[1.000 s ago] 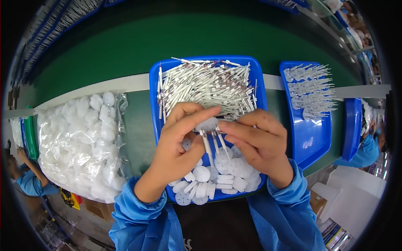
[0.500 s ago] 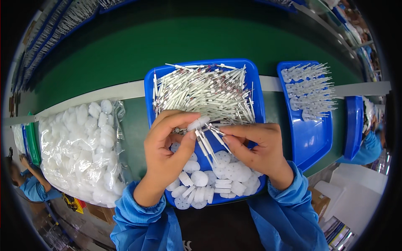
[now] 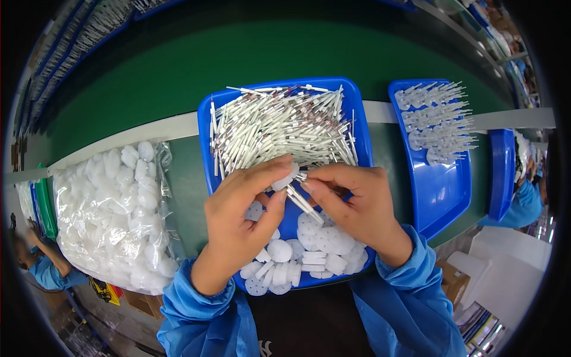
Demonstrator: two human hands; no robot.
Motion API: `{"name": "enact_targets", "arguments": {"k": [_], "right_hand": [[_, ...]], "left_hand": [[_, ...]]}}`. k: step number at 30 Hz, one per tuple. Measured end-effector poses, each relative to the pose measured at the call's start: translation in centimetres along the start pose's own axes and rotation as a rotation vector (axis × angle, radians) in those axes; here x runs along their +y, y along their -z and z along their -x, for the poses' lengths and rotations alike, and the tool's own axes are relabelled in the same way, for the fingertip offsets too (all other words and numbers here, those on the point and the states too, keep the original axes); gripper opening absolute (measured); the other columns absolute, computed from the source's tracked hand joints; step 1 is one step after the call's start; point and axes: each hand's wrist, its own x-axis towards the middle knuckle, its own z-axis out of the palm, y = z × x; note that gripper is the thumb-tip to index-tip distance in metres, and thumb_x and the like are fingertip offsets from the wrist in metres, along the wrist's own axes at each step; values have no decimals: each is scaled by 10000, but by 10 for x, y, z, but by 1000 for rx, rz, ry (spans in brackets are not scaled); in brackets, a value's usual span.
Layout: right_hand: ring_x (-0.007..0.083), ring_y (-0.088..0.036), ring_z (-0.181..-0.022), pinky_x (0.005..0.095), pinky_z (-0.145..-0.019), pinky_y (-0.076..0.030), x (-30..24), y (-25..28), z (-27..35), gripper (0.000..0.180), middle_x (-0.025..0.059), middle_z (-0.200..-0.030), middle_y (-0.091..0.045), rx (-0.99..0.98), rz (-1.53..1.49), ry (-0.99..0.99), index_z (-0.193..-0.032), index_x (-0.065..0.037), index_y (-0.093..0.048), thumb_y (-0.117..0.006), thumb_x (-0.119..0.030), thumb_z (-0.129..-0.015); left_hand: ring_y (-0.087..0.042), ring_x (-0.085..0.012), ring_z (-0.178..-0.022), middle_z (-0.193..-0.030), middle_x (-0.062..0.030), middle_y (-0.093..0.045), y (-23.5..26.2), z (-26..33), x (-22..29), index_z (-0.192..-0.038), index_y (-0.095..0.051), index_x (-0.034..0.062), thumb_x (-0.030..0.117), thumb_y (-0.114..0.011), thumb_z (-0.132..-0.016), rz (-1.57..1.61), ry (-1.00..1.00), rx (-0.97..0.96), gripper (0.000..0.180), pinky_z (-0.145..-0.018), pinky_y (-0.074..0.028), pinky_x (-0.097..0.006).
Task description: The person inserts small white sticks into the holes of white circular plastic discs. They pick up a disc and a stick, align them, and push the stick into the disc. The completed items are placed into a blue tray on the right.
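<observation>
Both hands meet over the middle of the blue rectangular plastic tray (image 3: 205,128) on the green surface (image 3: 178,71). The left hand (image 3: 241,211) pinches a small white plastic disc (image 3: 286,180) between thumb and forefinger, and the right hand (image 3: 357,205) pinches a few thin white rods (image 3: 303,202) whose ends touch that disc. Beyond the hands, the tray's far half holds a heap of white rods (image 3: 279,128); beneath the wrists, its near half holds white discs (image 3: 309,256). Left of the tray lies a clear plastic bag of white discs (image 3: 113,214). Right of it sits a second blue tray (image 3: 440,190) with assembled white pieces (image 3: 437,122).
</observation>
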Motion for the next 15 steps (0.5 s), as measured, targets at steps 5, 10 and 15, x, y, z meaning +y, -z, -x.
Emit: {"name": "enact_targets", "arguments": {"k": [5,10,15], "right_hand": [[200,-702,-579,342,-532,-518,1,2,-4,171,40,-717,-731,111,462,356,-991,-93,-794,-888,-166,-868],[206,-708,-610,336,-549,-519,7,-2,-5,206,24,-746,-732,136,507,523,-1015,-103,-787,-882,-171,-846],[209,-722,-636,331,-564,-529,9,0,-9,223,27,-782,-751,45,499,512,-1032,-92,-791,-880,-163,-840]], "left_hand": [[-767,-190,-851,-1189,-143,-827,0,3,2,-1272,-778,21,-65,-776,-918,-165,-8,-24,364,-659,-604,-279],[-789,-162,-860,-1150,-148,-835,-4,9,4,-1284,-775,11,-62,-765,-945,-69,140,2,348,-660,-597,-273],[-802,-128,-956,-1120,-128,-837,-4,12,7,-1317,-761,12,-42,-761,-970,-7,251,-4,351,-664,-578,-245]]}}
